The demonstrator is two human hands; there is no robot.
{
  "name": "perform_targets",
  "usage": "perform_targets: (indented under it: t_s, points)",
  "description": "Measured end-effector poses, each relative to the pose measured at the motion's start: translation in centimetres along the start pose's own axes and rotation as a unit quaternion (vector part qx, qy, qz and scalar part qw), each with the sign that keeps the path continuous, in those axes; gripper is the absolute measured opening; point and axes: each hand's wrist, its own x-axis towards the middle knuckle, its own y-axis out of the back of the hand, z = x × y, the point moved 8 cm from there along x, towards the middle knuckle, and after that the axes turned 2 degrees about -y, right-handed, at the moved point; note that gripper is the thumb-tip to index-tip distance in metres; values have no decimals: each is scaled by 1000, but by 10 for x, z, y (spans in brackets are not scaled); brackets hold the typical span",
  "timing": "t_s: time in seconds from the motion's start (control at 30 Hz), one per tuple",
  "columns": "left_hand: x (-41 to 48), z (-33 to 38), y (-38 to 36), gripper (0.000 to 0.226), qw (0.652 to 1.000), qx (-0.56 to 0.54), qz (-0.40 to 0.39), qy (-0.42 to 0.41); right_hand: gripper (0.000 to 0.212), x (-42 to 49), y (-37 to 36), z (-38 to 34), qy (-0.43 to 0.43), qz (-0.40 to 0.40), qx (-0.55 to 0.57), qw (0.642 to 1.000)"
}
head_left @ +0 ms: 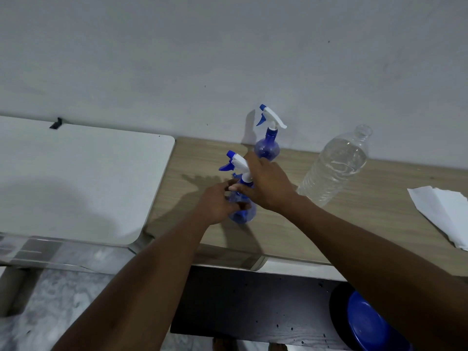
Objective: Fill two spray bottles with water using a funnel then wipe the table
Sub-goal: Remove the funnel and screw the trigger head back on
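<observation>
Two blue spray bottles with white and blue trigger heads stand on the wooden table (278,231). The near spray bottle (244,214) is held in both hands: my left hand (217,203) grips its round body, and my right hand (268,183) grips the neck just under the trigger head (235,160). The far spray bottle (268,145) stands by the wall, untouched, its head in place. An uncapped clear water bottle (336,165) stands to the right, mostly full. No funnel is in view.
White paper towels (440,211) lie at the table's right edge. A white table (76,178) adjoins on the left. Below the table sits a dark shelf (253,307) with a blue round object (367,323). A plain wall runs behind.
</observation>
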Motion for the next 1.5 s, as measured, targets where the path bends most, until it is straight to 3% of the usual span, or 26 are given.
perform_targets:
  t_s: [0.17, 0.27, 0.43, 0.57, 0.7, 0.83, 0.97, 1.1, 1.27, 1.33, 1.5]
  points:
    - [0, -1, -1, 77, 1000, -15, -5, 9, 47, -3, -1, -1, 4, -18, 32, 999]
    - [-2, 3, -4, 65, 1000, 2, -3, -5, 57, -5, 3, 1, -11, 8, 3, 1000]
    - [-3, 3, -4, 72, 1000, -12, -3, 5, 50, -8, 1, -1, 7, -24, 39, 999]
    - [-4, 6, -5, 63, 1000, 9, -2, -8, 61, -7, 2, -2, -4, -7, 7, 1000]
    - [-3, 2, -5, 68, 1000, -21, -12, 10, 50, -9, 0, -2, 10, -50, 49, 997]
    - [-4, 4, -5, 67, 1000, 5, -8, -5, 51, -11, 4, -2, 2, -24, 20, 1000]
    - [-6, 3, -6, 73, 1000, -21, -13, 9, 46, -11, 1, -1, -8, -58, 63, 996]
    - [-8, 6, -6, 69, 999, -31, -25, 17, 39, -18, 3, 10, -43, -16, 112, 993]
    - [-28, 28, -32, 42, 990, -65, -118, 44, 24, -34, 6, 22, -109, 52, 347, 930]
    - [-39, 40, -52, 44, 983, -59, -161, 65, 15, -41, 5, 23, -127, 41, 411, 902]
    - [-60, 41, -80, 69, 969, -62, -204, 126, 27, -72, 3, 49, -186, 2, 464, 866]
